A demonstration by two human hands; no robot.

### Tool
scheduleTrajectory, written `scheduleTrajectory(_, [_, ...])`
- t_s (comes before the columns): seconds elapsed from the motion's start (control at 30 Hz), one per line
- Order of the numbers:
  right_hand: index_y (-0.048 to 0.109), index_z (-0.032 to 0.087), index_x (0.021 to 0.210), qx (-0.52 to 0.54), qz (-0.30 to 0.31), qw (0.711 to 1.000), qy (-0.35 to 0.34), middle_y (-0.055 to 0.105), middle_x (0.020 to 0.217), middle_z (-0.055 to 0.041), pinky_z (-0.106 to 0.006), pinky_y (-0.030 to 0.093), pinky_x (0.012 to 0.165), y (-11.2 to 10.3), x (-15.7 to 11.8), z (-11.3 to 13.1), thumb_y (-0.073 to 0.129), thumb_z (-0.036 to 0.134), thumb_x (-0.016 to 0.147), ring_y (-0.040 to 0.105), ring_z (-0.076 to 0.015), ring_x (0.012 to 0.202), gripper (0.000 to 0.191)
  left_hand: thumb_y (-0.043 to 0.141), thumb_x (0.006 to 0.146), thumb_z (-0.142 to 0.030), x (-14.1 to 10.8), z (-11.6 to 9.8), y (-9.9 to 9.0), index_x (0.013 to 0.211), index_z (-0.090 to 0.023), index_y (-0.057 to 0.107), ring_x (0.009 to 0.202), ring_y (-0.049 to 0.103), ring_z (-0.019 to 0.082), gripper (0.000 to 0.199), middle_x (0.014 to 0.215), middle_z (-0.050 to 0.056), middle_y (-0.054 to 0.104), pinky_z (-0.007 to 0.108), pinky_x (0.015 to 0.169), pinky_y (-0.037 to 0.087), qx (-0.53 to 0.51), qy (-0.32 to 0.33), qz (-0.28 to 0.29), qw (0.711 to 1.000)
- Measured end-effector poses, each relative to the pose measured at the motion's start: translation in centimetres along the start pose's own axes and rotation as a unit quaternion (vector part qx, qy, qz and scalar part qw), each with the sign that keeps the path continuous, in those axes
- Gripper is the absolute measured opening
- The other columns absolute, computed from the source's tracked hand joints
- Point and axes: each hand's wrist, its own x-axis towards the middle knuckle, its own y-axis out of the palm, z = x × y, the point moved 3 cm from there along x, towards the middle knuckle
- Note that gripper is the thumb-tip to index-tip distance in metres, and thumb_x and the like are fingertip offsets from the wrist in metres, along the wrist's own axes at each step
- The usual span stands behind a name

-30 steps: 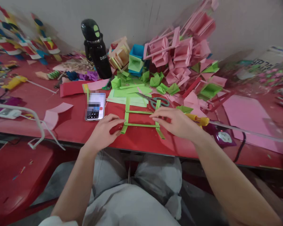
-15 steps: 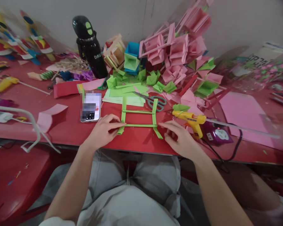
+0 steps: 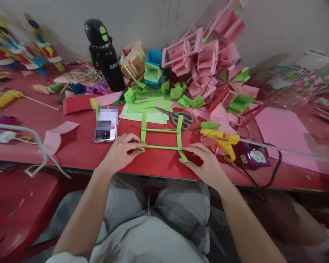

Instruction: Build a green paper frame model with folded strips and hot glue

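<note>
A light-green folded-paper frame [image 3: 161,147] lies on the red table in front of me, with two uprights and two crossbars. At its lower left corner, my left hand [image 3: 123,149] pinches the paper between thumb and fingers. My right hand [image 3: 204,160] has its index finger at the right end of the lower crossbar and its thumb by the lower tip of the right upright, closed around that leg. Just behind the frame are grey-handled scissors [image 3: 182,118] and light-green paper sheets [image 3: 145,115]. To the right of my right hand rests a yellow glue gun [image 3: 222,140].
A phone [image 3: 106,124] lies left of the frame, with a black bottle [image 3: 106,62] behind it. Pink paper lantern shapes [image 3: 208,54] pile up against the wall. A purple power socket [image 3: 253,153] and cable sit at right. The table edge runs near my lap.
My right hand has moved left and closed on the lower right corner of the frame, where it was apart before. My left hand keeps its place at the left corner.
</note>
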Motion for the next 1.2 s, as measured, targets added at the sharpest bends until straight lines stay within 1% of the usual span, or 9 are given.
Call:
scheduleTrajectory(0.17, [0.071,0.025,0.117,-0.025,-0.017,1.0,-0.008,0.066,0.113,-0.0092,-0.041,0.056,0.093,0.3,-0.3,-0.2,0.068,0.033,0.094,0.067,-0.0248,0.102,0.024,0.067,0.095,-0.024,0.1,-0.1,0.0,0.107,-0.026,0.08,0.093,0.062,0.022,0.017,0.102,0.006,0.068,0.038,0.083,0.048,-0.01,-0.019,0.006,1.0])
scheduleTrajectory(0.3, [0.073,0.024,0.113,-0.063,-0.033,0.997,-0.027,0.067,0.111,-0.0095,-0.041,0.056,0.093,0.4,-0.2,-0.2,0.064,0.033,0.097,0.067,-0.0253,0.104,0.02,0.067,0.096,-0.028,0.4,-0.3,-0.1,0.101,-0.026,0.08,0.094,0.062,0.022,0.015,0.103,0.005,0.069,0.041,0.087,0.048,-0.015,-0.03,0.009,0.999])
scheduleTrajectory(0.5, [0.073,0.022,0.096,-0.097,-0.033,0.993,-0.059,0.068,0.106,-0.009,-0.041,0.056,0.089,0.2,1.2,0.2,0.058,0.033,0.1,0.067,-0.0245,0.097,0.019,0.066,0.096,-0.027,0.6,-0.7,-0.2,0.098,-0.022,0.079,0.094,0.064,0.022,0.014,0.102,0.006,0.07,0.04,0.086,0.05,-0.041,-0.025,-0.001,0.999])
scheduleTrajectory(0.73, [0.066,0.023,0.088,-0.043,-0.019,0.998,-0.032,0.066,0.097,-0.0077,-0.041,0.055,0.086,0.4,2.0,0.1,0.057,0.033,0.1,0.066,-0.0244,0.094,0.018,0.066,0.096,-0.029,0.6,-0.8,-0.3,0.097,-0.022,0.077,0.089,0.063,0.021,0.013,0.097,0.006,0.069,0.037,0.082,0.052,-0.063,-0.051,-0.004,0.997])
scheduleTrajectory(0.9, [0.064,0.022,0.085,-0.017,0.003,1.0,-0.018,0.064,0.096,-0.0074,-0.037,0.054,0.078,0.1,2.6,0.0,0.061,0.035,0.097,0.064,-0.0219,0.084,0.018,0.064,0.097,-0.034,1.1,-0.7,-0.6,0.09,-0.021,0.076,0.091,0.063,0.022,0.019,0.096,0.006,0.068,0.037,0.083,0.051,-0.051,-0.057,0.027,0.997])
scheduleTrajectory(1.0, [0.067,0.023,0.092,-0.018,0.01,1.0,-0.014,0.066,0.1,-0.0074,-0.038,0.054,0.08,-0.5,3.1,0.2,0.065,0.036,0.095,0.064,-0.0227,0.086,0.014,0.064,0.096,-0.036,1.6,-0.6,-0.8,0.088,-0.02,0.075,0.092,0.065,0.022,0.021,0.1,0.006,0.069,0.037,0.084,0.051,-0.045,-0.058,0.047,0.996])
scheduleTrajectory(1.07, [0.068,0.023,0.099,-0.009,0.017,1.0,-0.014,0.066,0.103,-0.0076,-0.039,0.054,0.083,-0.9,3.3,0.5,0.066,0.038,0.094,0.065,-0.0236,0.091,0.015,0.065,0.095,-0.036,1.9,-0.6,-1.0,0.086,-0.02,0.074,0.092,0.065,0.022,0.021,0.102,0.006,0.069,0.036,0.084,0.051,-0.038,-0.059,0.054,0.996])
scheduleTrajectory(1.1, [0.068,0.023,0.098,-0.001,0.023,1.0,-0.015,0.066,0.103,-0.0076,-0.039,0.053,0.084,-1.0,3.4,0.6,0.064,0.039,0.095,0.065,-0.0236,0.092,0.016,0.066,0.095,-0.036,2.0,-0.6,-1.0,0.084,-0.02,0.072,0.092,0.065,0.021,0.021,0.102,0.006,0.069,0.036,0.084,0.05,-0.035,-0.06,0.057,0.996])
scheduleTrajectory(1.2, [0.064,0.022,0.085,0.013,0.045,0.999,-0.016,0.064,0.097,-0.0067,-0.037,0.051,0.083,-1.0,3.6,0.7,0.057,0.04,0.1,0.064,-0.0222,0.089,0.024,0.066,0.095,-0.034,2.3,-0.7,-1.1,0.077,-0.019,0.066,0.088,0.064,0.021,0.023,0.095,0.004,0.066,0.035,0.081,0.049,-0.031,-0.065,0.062,0.995])
